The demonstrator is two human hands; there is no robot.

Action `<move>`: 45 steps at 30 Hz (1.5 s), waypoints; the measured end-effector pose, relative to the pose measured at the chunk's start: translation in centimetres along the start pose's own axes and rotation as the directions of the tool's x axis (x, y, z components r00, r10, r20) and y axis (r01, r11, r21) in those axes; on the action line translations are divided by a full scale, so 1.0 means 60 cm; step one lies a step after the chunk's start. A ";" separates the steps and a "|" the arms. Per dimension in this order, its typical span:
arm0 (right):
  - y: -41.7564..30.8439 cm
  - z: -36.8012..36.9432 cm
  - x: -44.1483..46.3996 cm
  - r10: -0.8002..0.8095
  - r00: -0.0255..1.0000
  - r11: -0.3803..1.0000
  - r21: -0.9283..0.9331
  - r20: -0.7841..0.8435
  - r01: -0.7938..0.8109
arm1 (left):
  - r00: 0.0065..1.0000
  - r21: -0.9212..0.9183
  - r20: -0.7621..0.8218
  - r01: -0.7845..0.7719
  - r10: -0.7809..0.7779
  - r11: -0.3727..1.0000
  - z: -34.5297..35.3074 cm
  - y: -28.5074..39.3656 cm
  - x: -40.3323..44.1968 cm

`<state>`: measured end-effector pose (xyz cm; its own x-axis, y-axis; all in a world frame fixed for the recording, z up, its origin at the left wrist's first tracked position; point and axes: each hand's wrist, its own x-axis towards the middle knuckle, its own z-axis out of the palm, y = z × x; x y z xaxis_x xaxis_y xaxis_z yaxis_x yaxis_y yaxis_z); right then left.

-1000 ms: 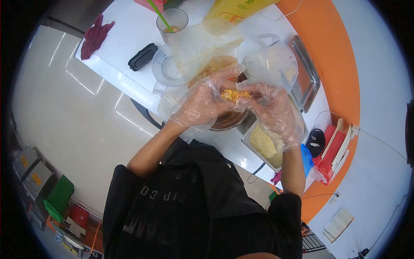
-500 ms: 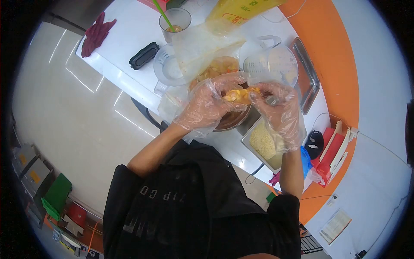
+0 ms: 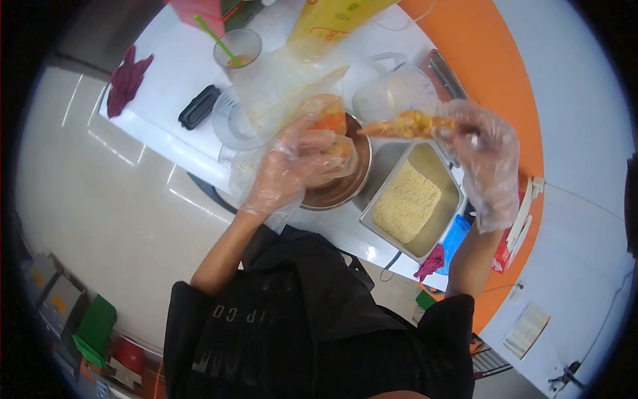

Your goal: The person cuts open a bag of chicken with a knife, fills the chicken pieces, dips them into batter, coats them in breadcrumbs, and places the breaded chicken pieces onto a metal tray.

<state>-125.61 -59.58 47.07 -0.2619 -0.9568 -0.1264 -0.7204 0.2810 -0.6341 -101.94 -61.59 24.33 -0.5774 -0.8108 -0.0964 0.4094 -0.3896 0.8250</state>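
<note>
A: Reading from the left, what do we note on the bench (image 3: 169, 73)?

B: We note a dark red cloth (image 3: 127, 81), a black container (image 3: 198, 108) and a cup (image 3: 247, 48) with a green straw (image 3: 214, 36); nearer the middle stands a clear tub (image 3: 228, 123).

A: How do we describe the left hand (image 3: 289, 163)?

B: Clad in clear plastic, it is over the near-left part of the metal bowl (image 3: 362, 174), its fingers bent beside orange, wet-looking food (image 3: 329, 116). We cannot tell whether they grip anything.

A: Farther right, where do we locate the coated piece (image 3: 411, 124)?

B: We see it raised above the far edge of the metal tray (image 3: 446, 209), which contains pale crumbs (image 3: 407, 203); the measuring jug (image 3: 392, 96) stands just beyond. The right hand (image 3: 458, 130), likewise gloved, pinches one end; the other points left, unsupported.

A: How would we expect it to handle?

B: We judge it light and rather soft, since it is small and lumpy, though it lies nearly level from a single hold. The yellow coating looks wet, hence slippery and easily rubbed off.

A: And the best hold?

B: We would favour one end, pinched gently, leaving the thickly coated middle untouched.
</note>
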 end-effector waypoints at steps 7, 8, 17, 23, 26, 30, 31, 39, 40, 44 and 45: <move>0.161 0.001 0.119 -0.106 0.994 0.929 -0.353 0.034 0.111 | 0.998 0.169 -0.041 0.054 -0.048 0.984 -0.002 0.035 -0.017; 0.179 0.010 0.130 -0.126 0.991 0.926 -0.354 0.035 0.130 | 0.997 0.163 -0.054 0.064 -0.056 0.985 -0.001 0.041 -0.021; 0.214 -0.004 0.167 -0.016 0.969 0.963 -0.255 0.246 0.081 | 0.975 0.359 -0.214 0.141 -0.065 0.922 -0.016 0.066 -0.034; 0.254 0.029 0.191 -0.006 0.961 0.945 -0.313 0.275 0.095 | 0.944 0.293 -0.294 0.236 -0.147 0.927 0.003 0.075 -0.018; 0.320 0.123 0.218 -0.031 0.981 0.792 -0.594 0.192 0.142 | 0.950 0.317 -0.271 0.243 -0.158 0.917 0.012 0.073 -0.009; 0.340 0.162 0.233 0.000 0.965 0.702 -0.688 0.261 0.186 | 0.955 0.373 -0.263 0.229 -0.134 0.899 0.018 0.073 0.000; 0.344 0.167 0.235 -0.007 0.969 0.730 -0.661 0.247 0.174 | 0.951 0.367 -0.277 0.238 -0.139 0.899 0.020 0.074 0.001; 0.317 0.159 0.231 0.025 0.944 0.691 -0.688 0.329 0.222 | 0.946 0.330 -0.291 0.242 -0.146 0.912 0.025 0.070 0.006; 0.318 0.159 0.232 0.039 0.944 0.696 -0.687 0.327 0.209 | 0.949 0.343 -0.282 0.239 -0.143 0.909 0.024 0.070 0.007; 0.338 0.154 0.234 -0.160 0.967 0.719 -0.648 0.198 0.251 | 0.958 0.355 -0.252 0.221 -0.134 0.908 0.020 0.073 0.006; 0.339 0.146 0.233 -0.273 0.953 0.718 -0.632 0.130 0.292 | 0.960 0.348 -0.250 0.213 -0.129 0.913 0.018 0.074 0.006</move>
<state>-138.30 -67.87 25.71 0.0305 -0.9984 -0.0471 -0.9995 -0.0301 -0.0095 -101.09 -63.11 28.54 -0.4308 -0.8367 -0.3381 0.0047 -0.3767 0.9263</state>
